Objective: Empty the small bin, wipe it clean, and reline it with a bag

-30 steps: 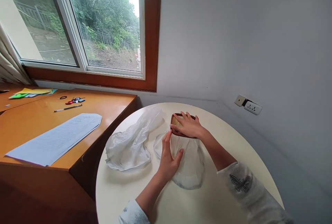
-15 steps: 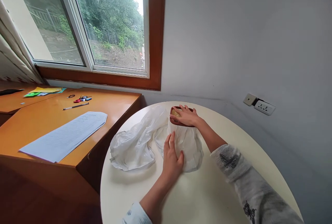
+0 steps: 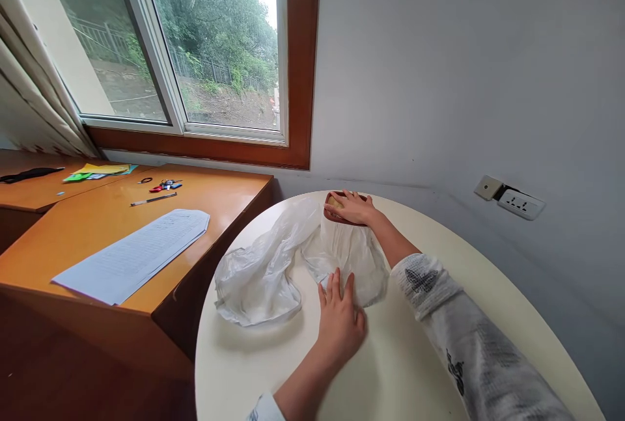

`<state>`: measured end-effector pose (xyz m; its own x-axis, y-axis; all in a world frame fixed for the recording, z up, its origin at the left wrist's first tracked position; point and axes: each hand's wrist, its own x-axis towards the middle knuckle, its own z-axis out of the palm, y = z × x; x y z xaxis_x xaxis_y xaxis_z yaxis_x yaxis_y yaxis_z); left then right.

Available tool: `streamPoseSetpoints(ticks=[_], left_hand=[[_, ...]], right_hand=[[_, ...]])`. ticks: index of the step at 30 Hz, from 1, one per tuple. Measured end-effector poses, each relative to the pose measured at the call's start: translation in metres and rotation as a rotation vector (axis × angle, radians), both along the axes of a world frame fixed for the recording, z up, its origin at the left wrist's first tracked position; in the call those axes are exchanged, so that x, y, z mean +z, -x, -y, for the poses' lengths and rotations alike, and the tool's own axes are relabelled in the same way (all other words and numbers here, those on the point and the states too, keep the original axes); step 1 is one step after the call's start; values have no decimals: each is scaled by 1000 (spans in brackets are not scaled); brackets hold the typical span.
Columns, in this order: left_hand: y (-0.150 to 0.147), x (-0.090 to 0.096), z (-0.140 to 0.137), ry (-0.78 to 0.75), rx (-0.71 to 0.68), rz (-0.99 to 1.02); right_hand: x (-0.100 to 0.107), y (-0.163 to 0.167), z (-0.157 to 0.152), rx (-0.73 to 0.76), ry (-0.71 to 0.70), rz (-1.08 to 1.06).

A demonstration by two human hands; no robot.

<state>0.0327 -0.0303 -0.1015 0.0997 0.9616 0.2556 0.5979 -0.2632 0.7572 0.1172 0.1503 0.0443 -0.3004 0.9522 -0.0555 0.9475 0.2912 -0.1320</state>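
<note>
Left edge: curtain (image 3: 46, 89), then sliding window (image 3: 229, 63) in a red-brown frame, greenery outside. Orange desk (image 3: 229, 190) below it: yellow and green papers (image 3: 100, 170) at the back, small black ring (image 3: 145, 180), bunch of keys (image 3: 166, 185) with red and blue bits, pen (image 3: 153, 199) just in front of those. Stack of paper sheets (image 3: 137, 255) nearer, handwriting visible.

Next, round white table (image 3: 229, 366). Crumpled translucent plastic bag (image 3: 263, 278) lies on its left side, mouth toward the wearer.

Left hand (image 3: 340, 325): palm down, fingers apart, nothing held. Fingertips at the near edge of a second plastic bag (image 3: 365, 261); can't tell if touching. That bag spreads flat-ish across the middle.

At its far end, near the table's far edge: box with red-brown rim (image 3: 336, 217), tan inside. Bag meets the box's near side; can't tell whether it runs under or around.

Right hand (image 3: 357, 210) lies across the box top, fingers spread, contact at the rim. Clamped or just resting: can't tell. Grey sleeve (image 3: 449, 323) with dark butterfly print on that arm.

Far right: beige wall plate (image 3: 487, 187) and white power socket (image 3: 521, 204), side by side.
</note>
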Motion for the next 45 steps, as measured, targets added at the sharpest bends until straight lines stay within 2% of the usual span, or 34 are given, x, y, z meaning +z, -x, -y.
streamPoseSetpoints(ticks=[6, 14, 21, 32, 38, 42, 45], left_hand=[[0, 2, 1, 20, -11, -63], [-2, 1, 4, 155, -58, -381], [1, 2, 2, 137, 15, -511], [8, 1, -6, 130, 156, -559], [7, 2, -8, 137, 169, -551], [6, -2, -8, 96, 174, -545], [7, -6, -8, 48, 183, -535]], right_hand=[[-1, 3, -13, -5, -11, -35], [-6, 3, -23, 6, -39, -46], [-5, 2, -22, 8, -43, -55], [-7, 2, -23, 8, -59, -96], [-6, 1, -22, 13, -96, -196], [-6, 1, -18, 27, -187, -305], [-3, 1, -14, 39, -322, -409]])
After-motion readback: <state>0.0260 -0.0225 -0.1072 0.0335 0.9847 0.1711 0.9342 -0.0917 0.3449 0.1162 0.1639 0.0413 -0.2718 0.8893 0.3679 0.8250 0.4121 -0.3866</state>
